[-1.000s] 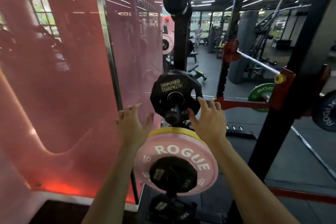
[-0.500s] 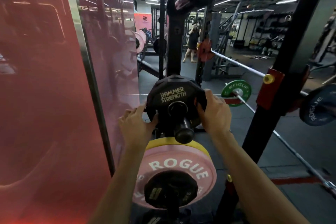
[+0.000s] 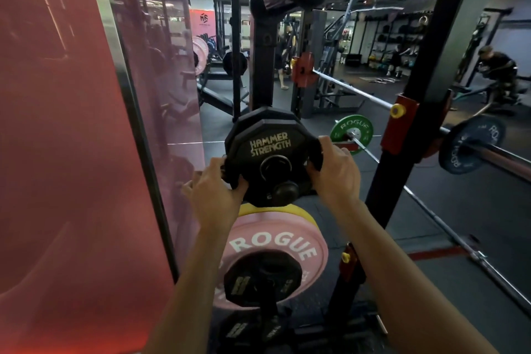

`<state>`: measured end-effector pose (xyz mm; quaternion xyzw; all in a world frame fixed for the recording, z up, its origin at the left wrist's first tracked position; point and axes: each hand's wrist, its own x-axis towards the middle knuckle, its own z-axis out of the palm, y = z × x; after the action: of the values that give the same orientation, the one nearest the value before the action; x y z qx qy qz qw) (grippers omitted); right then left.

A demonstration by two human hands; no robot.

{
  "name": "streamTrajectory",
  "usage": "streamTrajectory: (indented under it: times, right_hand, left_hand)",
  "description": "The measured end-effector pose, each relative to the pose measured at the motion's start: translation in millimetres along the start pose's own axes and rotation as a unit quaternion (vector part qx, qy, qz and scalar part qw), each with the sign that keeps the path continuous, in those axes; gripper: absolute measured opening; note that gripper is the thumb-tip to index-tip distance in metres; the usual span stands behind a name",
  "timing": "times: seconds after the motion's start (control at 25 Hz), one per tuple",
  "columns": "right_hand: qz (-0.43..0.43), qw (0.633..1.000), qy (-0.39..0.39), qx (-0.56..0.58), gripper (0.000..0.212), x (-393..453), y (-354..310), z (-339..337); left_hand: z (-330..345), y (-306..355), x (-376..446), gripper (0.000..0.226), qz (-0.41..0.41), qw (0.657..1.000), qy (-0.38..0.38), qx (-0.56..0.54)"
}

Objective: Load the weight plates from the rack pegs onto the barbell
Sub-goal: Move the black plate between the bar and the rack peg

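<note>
Nearest to the camera, below the black Hammer Strength plate (image 3: 268, 149), a pink Rogue plate (image 3: 287, 241) sits on a lower peg of the rack with a smaller black plate (image 3: 263, 282) in front of it and a yellow plate (image 3: 298, 211) behind it; these are not touched. Above them, both hands are on the Hammer Strength plate, which is on its storage peg (image 3: 284, 190); the rounded end of the peg shows through the centre hole. The left hand (image 3: 214, 192) grips the lower left edge of this plate, with the thumb on the front face and the fingers curled behind the rim. The right hand (image 3: 334, 169) grips the right edge in the same way, its fingers wrapped around the rim. Just behind the plate stands the black rack upright (image 3: 265, 60) that carries the pegs. To the right of the plate and farther away, the barbell (image 3: 359, 93) rests in the red hooks of the rack; one blue Rogue plate (image 3: 471, 148) is on its near sleeve, and a green Rogue plate (image 3: 352, 133) is seen beyond, though I cannot tell which bar it is on. I judge that the task is at an early stage: this plate must be slid off the peg, carried to the barbell and pushed onto the sleeve, and the lower plates are left after it.
</note>
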<state>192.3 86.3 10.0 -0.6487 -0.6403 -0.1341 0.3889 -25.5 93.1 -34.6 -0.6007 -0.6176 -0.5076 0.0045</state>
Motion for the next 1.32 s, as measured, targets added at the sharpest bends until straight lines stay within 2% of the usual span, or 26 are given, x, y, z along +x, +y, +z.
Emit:
streamTrajectory:
  times: [0.24, 0.48, 0.56, 0.64, 0.76, 0.84, 1.04, 1.32]
  right_hand:
    - [-0.017, 0.999, 0.015, 0.039, 0.027, -41.6, -1.8, -38.4]
    - [-0.002, 0.992, 0.055, 0.115, 0.034, -116.5, 4.8, -106.3]
    - [0.002, 0.994, 0.073, 0.079, 0.034, -146.7, 22.0, -139.5]
    - [0.017, 0.991, 0.126, 0.036, 0.032, -178.0, 43.2, -177.7]
    - [0.073, 0.984, 0.162, 0.012, 0.032, -220.4, 78.8, -234.6]
    - [0.108, 0.979, 0.174, 0.007, 0.032, -241.7, 101.8, -269.4]
    - [0.162, 0.963, 0.205, -0.064, 0.031, -282.1, 166.1, -341.4]
    - [0.231, 0.944, 0.215, -0.093, 0.031, -291.5, 270.1, -382.8]
  left_hand:
    - [-23.1, 7.1, -41.5, 0.036, 0.018, 1.0, 0.014, 0.005]
    - [-70.5, 42.7, -114.7, 0.031, 0.005, 0.998, 0.059, -0.03]
    - [-85.7, 69.4, -148.6, 0.031, 0.027, 0.996, 0.068, -0.047]
    - [-100.3, 108.4, -179.4, 0.034, 0.055, 0.994, 0.069, -0.06]
    - [-107.3, 168.8, -217.0, 0.036, 0.089, 0.992, 0.019, -0.09]
    - [-100.1, 201.1, -238.4, 0.028, 0.114, 0.988, -0.008, -0.108]
    - [-60.9, 271.5, -295.0, 0.029, 0.157, 0.969, -0.054, -0.182]
    - [29.5, 360.5, -328.7, 0.028, 0.166, 0.944, -0.128, -0.254]
